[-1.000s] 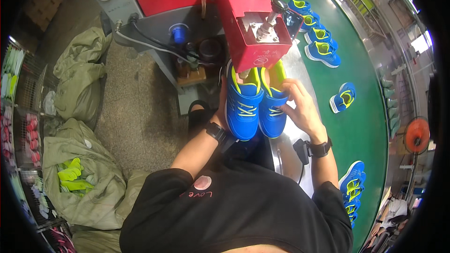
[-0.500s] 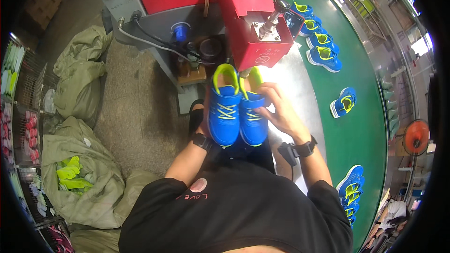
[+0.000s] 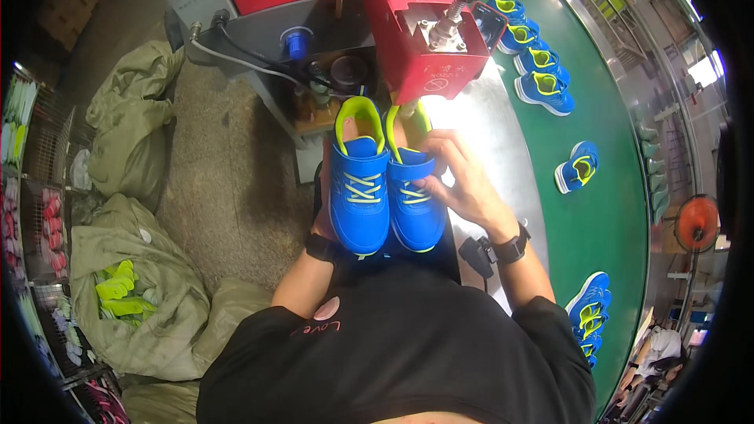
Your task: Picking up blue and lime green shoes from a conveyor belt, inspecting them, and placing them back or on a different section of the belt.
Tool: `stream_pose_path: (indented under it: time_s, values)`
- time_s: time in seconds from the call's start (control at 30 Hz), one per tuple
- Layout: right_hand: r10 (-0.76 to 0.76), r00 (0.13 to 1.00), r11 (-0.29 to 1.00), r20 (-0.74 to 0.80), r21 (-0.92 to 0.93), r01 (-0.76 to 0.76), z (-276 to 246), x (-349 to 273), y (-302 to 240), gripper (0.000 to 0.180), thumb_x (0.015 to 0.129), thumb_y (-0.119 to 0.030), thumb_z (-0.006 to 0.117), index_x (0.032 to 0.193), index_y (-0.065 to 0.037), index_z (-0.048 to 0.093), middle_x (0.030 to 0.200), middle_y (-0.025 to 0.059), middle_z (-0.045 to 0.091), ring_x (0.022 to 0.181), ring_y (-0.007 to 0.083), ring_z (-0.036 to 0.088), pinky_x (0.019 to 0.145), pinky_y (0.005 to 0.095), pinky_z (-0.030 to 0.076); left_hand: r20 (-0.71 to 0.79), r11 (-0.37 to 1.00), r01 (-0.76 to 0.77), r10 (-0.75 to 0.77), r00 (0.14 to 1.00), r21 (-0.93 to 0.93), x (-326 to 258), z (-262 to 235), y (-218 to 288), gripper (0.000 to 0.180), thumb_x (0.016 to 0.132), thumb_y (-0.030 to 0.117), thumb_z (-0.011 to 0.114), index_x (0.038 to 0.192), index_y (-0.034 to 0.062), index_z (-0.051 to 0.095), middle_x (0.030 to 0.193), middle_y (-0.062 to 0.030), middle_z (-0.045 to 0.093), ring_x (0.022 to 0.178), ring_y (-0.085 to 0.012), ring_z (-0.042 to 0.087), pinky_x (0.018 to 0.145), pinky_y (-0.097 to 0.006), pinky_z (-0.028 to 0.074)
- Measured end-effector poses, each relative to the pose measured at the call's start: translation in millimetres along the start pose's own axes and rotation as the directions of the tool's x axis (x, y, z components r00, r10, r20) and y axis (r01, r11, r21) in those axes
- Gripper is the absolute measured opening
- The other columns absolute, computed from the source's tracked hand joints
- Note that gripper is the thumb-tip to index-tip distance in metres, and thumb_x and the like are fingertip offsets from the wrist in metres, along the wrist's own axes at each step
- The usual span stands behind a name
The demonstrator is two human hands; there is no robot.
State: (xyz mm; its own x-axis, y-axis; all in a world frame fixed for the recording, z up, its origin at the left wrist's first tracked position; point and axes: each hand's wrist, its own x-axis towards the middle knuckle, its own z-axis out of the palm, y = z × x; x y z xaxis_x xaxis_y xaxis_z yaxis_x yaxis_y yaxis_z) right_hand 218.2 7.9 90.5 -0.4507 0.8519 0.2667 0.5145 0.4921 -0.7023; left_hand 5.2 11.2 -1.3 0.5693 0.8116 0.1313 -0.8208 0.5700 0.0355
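Note:
Two blue sneakers with lime-green linings stand side by side in front of me, toes toward my body: the left sneaker (image 3: 360,218) and the right sneaker (image 3: 415,222). Along the outer side of the left one runs my left hand (image 3: 323,218), its fingers mostly hidden beneath the shoe. My right hand (image 3: 469,182) grips the right sneaker, thumb by the strap and bent fingers at the collar. Both heels point to a red machine head (image 3: 440,71), whose tip comes down at the right shoe's opening.
A green conveyor belt (image 3: 542,157) on the right carries several more blue sneakers (image 3: 546,90). A bare metal plate (image 3: 503,133) lies between belt and machine. Olive sacks (image 3: 133,283) stand on the left, one holding lime-green pieces. A black device hangs near my right wrist.
Both sneakers have shifted slightly left and toward me in the view, with my hands moving along. The right shoe's opening remains under the machine's tip.

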Motion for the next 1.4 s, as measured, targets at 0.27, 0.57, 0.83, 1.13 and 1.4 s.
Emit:
stream_pose_path:
  time_s: [0.27,0.57,0.83,1.13,1.4]
  values:
    - [-0.011,0.984,0.903,0.180,-0.421,0.087,-38,-22,20,0.032,0.091,-0.022,0.060,0.122,-0.013,0.060,0.121,0.0097,0.059,0.098,0.0225,0.063,0.082,0.0361,0.051,-0.237,0.954,0.299,-0.287,0.928,0.015,14,0,-21,0.061,0.095,0.057,0.047,0.130,0.0074,0.052,0.118,-0.0101,0.064,0.106,-0.0226,0.063,0.096,-0.038,0.050]
    - [0.139,0.972,0.667,-0.189,-0.708,-0.233,-118,-115,34,0.020,0.065,-0.012,0.070,0.084,-0.012,0.063,0.079,0.0043,0.060,0.072,0.0252,0.063,0.063,0.0387,0.050,0.071,0.815,0.563,-0.575,0.815,0.135,86,-19,-73,0.091,0.092,0.073,0.027,0.152,0.0043,0.022,0.151,-0.0196,0.035,0.137,-0.0369,0.038,0.111,-0.059,0.027]
    - [0.526,0.176,-0.016,-0.832,-0.217,-0.976,-185,-330,101,0.036,0.077,-0.033,0.067,0.091,0.001,0.065,0.087,0.0219,0.067,0.079,0.0386,0.064,0.070,0.0455,0.050,-0.180,0.767,0.606,-0.579,0.795,0.211,74,-80,-58,0.077,0.099,0.057,0.035,0.150,-0.0004,0.023,0.158,-0.0205,0.018,0.147,-0.0334,0.016,0.112,-0.063,0.022]
    - [0.148,0.757,0.466,-0.637,-0.630,-0.621,-185,-239,194,0.066,0.079,-0.036,0.075,0.127,0.002,0.050,0.114,0.0214,0.061,0.104,0.0391,0.060,0.091,0.0433,0.049,-0.087,0.783,0.560,-0.559,0.824,0.271,83,-67,-63,0.069,0.102,0.048,0.035,0.151,0.0017,0.022,0.159,-0.0144,0.019,0.148,-0.0283,0.017,0.114,-0.057,0.025]
    - [0.500,0.591,0.234,-0.632,-0.559,-0.795,-159,-92,235,0.075,0.079,-0.013,0.061,0.147,-0.014,0.032,0.089,0.0211,0.069,0.081,0.0400,0.067,0.071,0.0525,0.052,-0.131,0.782,0.504,-0.493,0.860,0.368,67,-62,-70,0.064,0.103,0.043,0.038,0.152,0.0046,0.022,0.160,-0.0088,0.018,0.147,-0.0262,0.019,0.112,-0.049,0.030]
